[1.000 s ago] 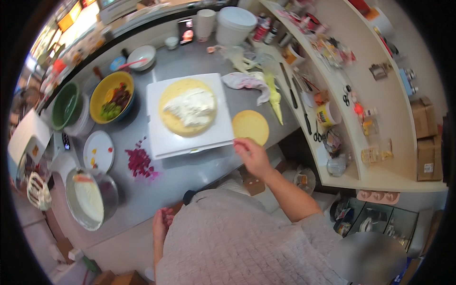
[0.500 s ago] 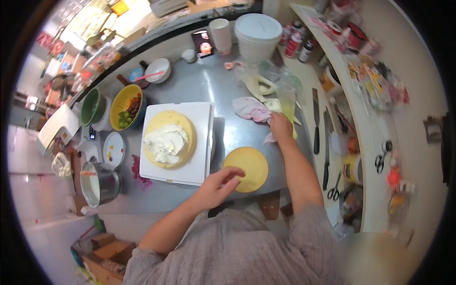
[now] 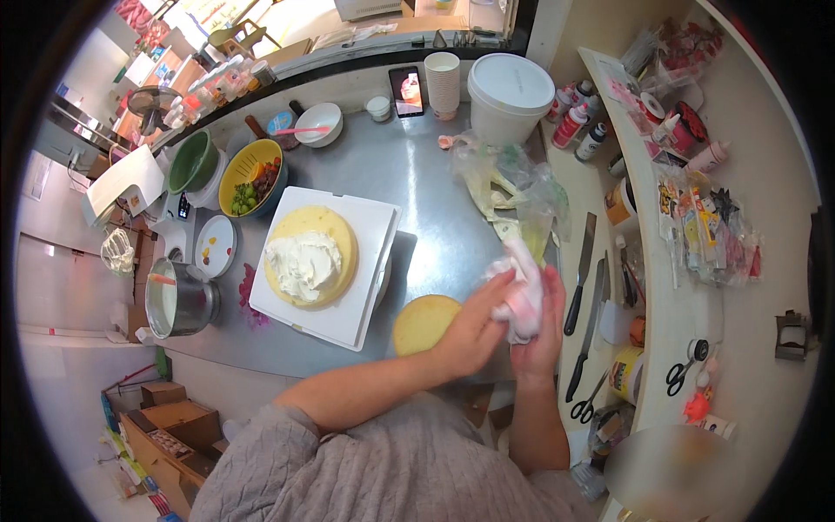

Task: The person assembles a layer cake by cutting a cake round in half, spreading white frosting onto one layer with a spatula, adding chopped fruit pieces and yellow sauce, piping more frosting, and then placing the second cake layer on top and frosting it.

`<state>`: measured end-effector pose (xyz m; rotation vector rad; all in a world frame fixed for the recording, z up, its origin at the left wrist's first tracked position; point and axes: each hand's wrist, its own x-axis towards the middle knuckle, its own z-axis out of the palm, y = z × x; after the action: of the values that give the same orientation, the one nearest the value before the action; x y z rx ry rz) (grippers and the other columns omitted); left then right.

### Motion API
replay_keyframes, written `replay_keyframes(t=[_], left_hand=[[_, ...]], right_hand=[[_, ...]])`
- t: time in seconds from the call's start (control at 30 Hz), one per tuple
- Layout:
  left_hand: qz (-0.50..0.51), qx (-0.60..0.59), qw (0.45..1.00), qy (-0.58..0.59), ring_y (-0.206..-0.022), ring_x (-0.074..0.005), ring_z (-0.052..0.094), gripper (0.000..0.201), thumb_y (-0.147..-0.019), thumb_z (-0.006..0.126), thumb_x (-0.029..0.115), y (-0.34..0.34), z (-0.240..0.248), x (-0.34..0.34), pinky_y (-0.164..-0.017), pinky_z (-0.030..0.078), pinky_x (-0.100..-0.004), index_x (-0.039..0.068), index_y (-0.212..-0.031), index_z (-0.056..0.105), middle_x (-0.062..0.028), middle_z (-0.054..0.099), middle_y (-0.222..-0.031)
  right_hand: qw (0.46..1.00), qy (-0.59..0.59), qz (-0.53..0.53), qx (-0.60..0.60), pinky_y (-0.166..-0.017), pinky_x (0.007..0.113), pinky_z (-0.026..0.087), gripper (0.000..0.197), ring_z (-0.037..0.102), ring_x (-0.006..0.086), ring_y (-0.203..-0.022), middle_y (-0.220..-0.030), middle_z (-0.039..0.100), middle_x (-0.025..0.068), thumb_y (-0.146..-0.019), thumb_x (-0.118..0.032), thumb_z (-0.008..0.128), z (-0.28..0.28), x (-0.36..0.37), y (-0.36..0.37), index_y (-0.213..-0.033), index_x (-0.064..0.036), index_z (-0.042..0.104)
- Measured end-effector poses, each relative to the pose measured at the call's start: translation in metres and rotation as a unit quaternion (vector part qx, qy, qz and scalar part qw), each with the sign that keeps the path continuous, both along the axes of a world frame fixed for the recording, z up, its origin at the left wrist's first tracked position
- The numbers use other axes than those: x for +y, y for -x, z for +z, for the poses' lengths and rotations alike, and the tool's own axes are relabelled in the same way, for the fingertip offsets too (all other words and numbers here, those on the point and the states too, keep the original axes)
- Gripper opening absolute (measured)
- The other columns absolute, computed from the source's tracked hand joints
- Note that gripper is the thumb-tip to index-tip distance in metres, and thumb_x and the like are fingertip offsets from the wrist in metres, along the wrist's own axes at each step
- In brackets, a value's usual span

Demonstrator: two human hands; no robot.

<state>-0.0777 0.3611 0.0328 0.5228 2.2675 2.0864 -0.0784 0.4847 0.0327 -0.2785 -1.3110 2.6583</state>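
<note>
A white and pink cloth (image 3: 522,300) is bunched between my two hands at the right of the metal table. My left hand (image 3: 474,326) presses its fingers against the cloth from the left. On the other side, my right hand (image 3: 541,339) grips it. Beside my left hand lies a round yellow sponge layer (image 3: 422,322), partly covered by that hand. Farther left, another sponge cake (image 3: 339,228) rests on a square white board (image 3: 376,213), with a mound of white cream (image 3: 303,265) on its top.
Bowls of cut fruit (image 3: 252,178) and a steel pot (image 3: 196,306) stand on the left. At the back are a phone (image 3: 406,91), stacked paper cups (image 3: 443,83) and a white bucket (image 3: 511,91). Clear plastic bags (image 3: 496,178), long knives (image 3: 584,274) and scissors (image 3: 589,400) lie rightward.
My right hand has drawn the cloth off the table toward me. My left hand has moved right from the sponge layer onto the cloth. The view has shifted.
</note>
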Motion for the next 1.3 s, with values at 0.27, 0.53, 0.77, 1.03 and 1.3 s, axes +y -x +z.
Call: replay_keyframes(t=[0.27, 0.53, 0.77, 1.03, 1.3], left_hand=[[0.023, 0.005, 0.998, 0.055, -0.126, -0.031, 0.046, 0.04, -0.087, 0.053, 0.004, 0.041, -0.024, 0.002, -0.106, 0.037, -0.038, 0.006, -0.127, 0.053, -0.0184, 0.047, -0.135], [0.22, -0.214, 0.945, 0.117, -0.086, -0.0269, 0.067, 0.052, -0.097, 0.041, 0.042, 0.123, -0.054, -0.023, -0.074, 0.048, -0.0355, -0.004, -0.098, 0.066, -0.017, 0.069, -0.088], [0.186, -0.362, 0.909, 0.088, -0.116, -0.0275, 0.054, 0.076, -0.095, 0.052, 0.04, 0.143, -0.045, -0.009, -0.091, 0.046, -0.0345, 0.005, -0.152, 0.015, -0.0222, 0.044, -0.14], [-0.192, -0.32, 0.921, 0.112, -0.122, -0.0226, 0.052, 0.051, -0.101, 0.05, 0.035, -0.046, 0.0, -0.105, -0.105, 0.039, -0.0353, 0.002, -0.139, 0.047, -0.0134, 0.057, -0.13], [0.247, -0.507, 0.775, -0.286, -0.112, -0.0263, 0.06, 0.042, -0.1, 0.044, 0.03, -0.183, -0.129, -0.3, -0.101, 0.045, -0.0419, 0.004, -0.132, 0.051, -0.0121, 0.061, -0.125]], right_hand=[[0.963, 0.178, 0.12, -0.163, -0.11, 0.041, 0.034, 0.048, 0.044, 0.0215, -0.13, -0.142, 0.046, 0.0072, -0.105, -0.034, 0.037, -0.009, -0.023, -0.012, -0.145, -0.0079, 0.037], [0.926, -0.33, 0.184, 0.009, -0.11, 0.037, 0.035, 0.048, 0.048, 0.0234, -0.131, -0.14, 0.052, 0.0115, -0.099, -0.027, 0.055, -0.024, 0.039, -0.046, -0.138, -0.0005, 0.047], [0.744, -0.641, -0.088, -0.167, -0.091, 0.042, 0.047, 0.027, 0.058, 0.0374, -0.105, -0.112, 0.062, 0.0187, -0.09, -0.011, 0.059, -0.141, 0.168, -0.047, -0.115, 0.0011, 0.06], [0.612, -0.762, -0.015, -0.21, -0.101, 0.044, 0.042, 0.052, 0.054, 0.0397, -0.113, -0.122, 0.057, 0.024, -0.078, 0.001, 0.057, -0.182, 0.171, 0.056, -0.129, 0.0019, 0.051], [0.828, -0.496, -0.008, -0.261, -0.075, 0.034, 0.05, 0.033, 0.06, 0.0215, -0.081, -0.1, 0.061, 0.0116, -0.1, -0.016, 0.046, -0.137, 0.124, 0.021, -0.129, -0.002, 0.049]])
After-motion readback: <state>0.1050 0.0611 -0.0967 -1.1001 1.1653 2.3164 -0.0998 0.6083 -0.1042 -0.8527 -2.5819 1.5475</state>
